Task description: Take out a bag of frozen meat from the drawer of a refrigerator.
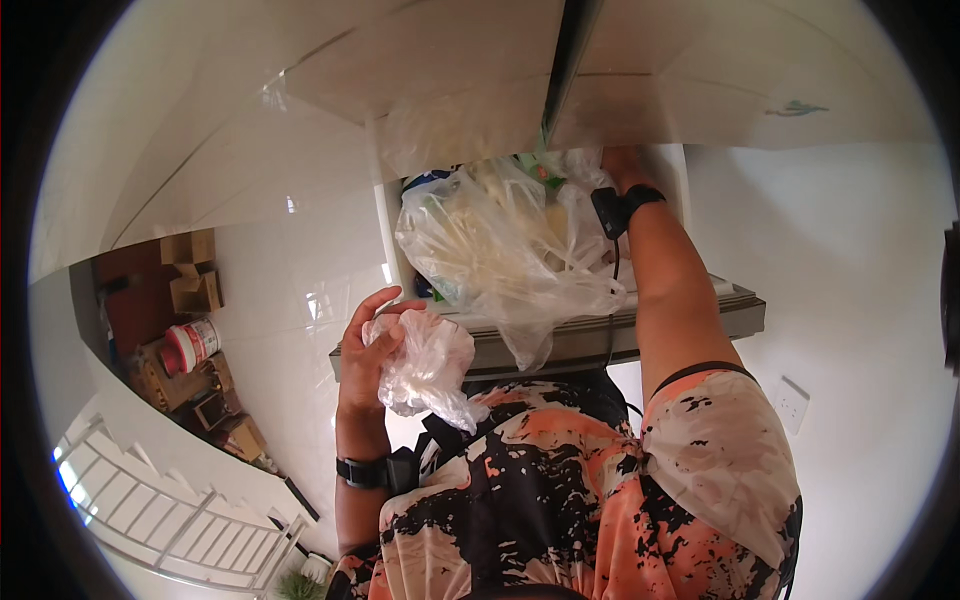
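Note:
In my left hand (375, 345) is a crumpled, thin plastic bag (431, 364), held in front of my body. What the bag contains cannot be made out. An open drawer (390, 217) with a grey front extends out below the pale cabinet doors. Large translucent plastic bags (502, 225) with pale yellowish contents fill much of it and hang over its front edge. My right hand (619, 161) reaches into the drawer's back right part; its fingers are hidden under the door edge and beside plastic, so its grip does not show. Green and blue packages lie partly under the bags.
Above the drawer are glossy doors (465, 67) with a dark gap between them. Cardboard boxes (196, 289) and a red and white bucket (196, 341) stand at the left, near a metal stair railing (180, 532). A wall socket (791, 403) is at the right.

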{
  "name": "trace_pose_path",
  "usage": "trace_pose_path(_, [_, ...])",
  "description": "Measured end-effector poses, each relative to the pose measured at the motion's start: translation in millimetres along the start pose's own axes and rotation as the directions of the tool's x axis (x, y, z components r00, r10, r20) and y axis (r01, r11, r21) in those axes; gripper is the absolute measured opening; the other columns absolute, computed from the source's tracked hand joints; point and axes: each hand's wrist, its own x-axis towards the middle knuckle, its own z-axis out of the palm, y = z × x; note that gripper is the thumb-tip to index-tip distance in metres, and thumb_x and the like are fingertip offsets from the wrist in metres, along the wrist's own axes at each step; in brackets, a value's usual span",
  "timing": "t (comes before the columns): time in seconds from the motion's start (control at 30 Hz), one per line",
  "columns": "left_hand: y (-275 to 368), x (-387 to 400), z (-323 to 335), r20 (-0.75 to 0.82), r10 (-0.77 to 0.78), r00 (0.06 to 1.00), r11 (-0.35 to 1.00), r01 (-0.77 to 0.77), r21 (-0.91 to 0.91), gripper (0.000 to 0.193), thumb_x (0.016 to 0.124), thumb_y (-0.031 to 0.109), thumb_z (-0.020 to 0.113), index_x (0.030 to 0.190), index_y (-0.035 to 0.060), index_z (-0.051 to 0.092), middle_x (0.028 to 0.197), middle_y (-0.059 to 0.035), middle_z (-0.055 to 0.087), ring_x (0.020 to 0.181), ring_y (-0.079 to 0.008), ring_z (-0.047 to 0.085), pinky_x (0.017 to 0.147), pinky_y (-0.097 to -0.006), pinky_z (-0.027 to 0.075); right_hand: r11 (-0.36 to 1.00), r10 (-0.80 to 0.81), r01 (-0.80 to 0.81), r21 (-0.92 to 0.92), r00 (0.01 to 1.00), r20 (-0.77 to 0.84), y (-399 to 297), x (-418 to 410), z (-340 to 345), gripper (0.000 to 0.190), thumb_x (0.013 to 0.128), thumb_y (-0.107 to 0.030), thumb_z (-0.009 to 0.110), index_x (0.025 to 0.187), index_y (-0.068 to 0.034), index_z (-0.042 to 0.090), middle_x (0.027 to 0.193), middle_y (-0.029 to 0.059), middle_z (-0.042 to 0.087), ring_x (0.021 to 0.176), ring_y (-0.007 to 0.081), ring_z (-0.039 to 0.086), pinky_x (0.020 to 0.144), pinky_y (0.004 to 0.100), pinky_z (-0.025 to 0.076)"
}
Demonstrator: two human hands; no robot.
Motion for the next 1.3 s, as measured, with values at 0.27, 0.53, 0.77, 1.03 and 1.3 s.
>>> trace_pose_path(0.27, [3,5,5,0.019,-0.016,1.000,1.000,0.016,-0.012,0.058,0.079,0.010,0.074,0.129,-0.0009,0.047,0.117,-0.0223,0.060,0.101,-0.0292,0.064,0.088,-0.0402,0.054,0.963,-0.091,0.119,0.242,0.988,-0.122,0,4,9,0.049,0.089,-0.020,0.054,0.135,-0.006,0.048,0.140,0.0211,0.044,0.132,0.0369,0.037,0.112,0.0460,0.027])
trace_pose_path(0.53, [0,7,17,0.033,-0.012,0.999,1.000,0.012,0.000,0.058,0.079,0.011,0.075,0.128,-0.0019,0.046,0.116,-0.0218,0.061,0.101,-0.0288,0.064,0.089,-0.0402,0.054,0.992,-0.075,0.085,0.089,0.990,-0.117,-63,9,-25,0.059,0.083,-0.041,0.063,0.131,-0.010,0.052,0.137,0.0177,0.048,0.128,0.0353,0.043,0.107,0.0479,0.033])
trace_pose_path(0.77, [1,0,11,0.004,-0.001,1.000,1.000,0.001,-0.004,0.058,0.080,0.012,0.075,0.128,-0.0017,0.047,0.116,-0.0209,0.061,0.101,-0.0286,0.064,0.089,-0.0395,0.054,0.966,0.203,-0.191,0.173,0.978,-0.053,-56,-16,-13,0.055,0.086,-0.036,0.061,0.132,-0.008,0.050,0.135,0.0184,0.049,0.124,0.0386,0.045,0.105,0.0479,0.035])
trace_pose_path(1.03, [-1,-4,-6,-0.019,0.042,0.999,0.999,-0.042,-0.032,0.057,0.080,0.013,0.075,0.128,-0.0012,0.047,0.117,-0.0209,0.061,0.101,-0.0280,0.065,0.088,-0.0381,0.055,0.915,0.326,-0.351,-0.200,0.933,-0.150,-24,-38,-26,0.073,0.081,-0.039,0.068,0.140,-0.008,0.040,0.147,0.0198,0.030,0.122,0.0452,0.044,0.105,0.0483,0.037])
trace_pose_path(1.3, [5,-12,-17,-0.026,0.084,0.996,0.995,-0.085,-0.061,0.055,0.081,0.014,0.074,0.127,-0.0019,0.047,0.117,-0.0218,0.061,0.102,-0.0283,0.064,0.089,-0.0387,0.054,0.969,0.204,-0.219,0.118,0.971,0.127,-20,-50,-88,0.069,0.082,-0.038,0.066,0.135,0.000,0.043,0.138,0.0254,0.043,0.126,0.0429,0.041,0.107,0.0463,0.035])
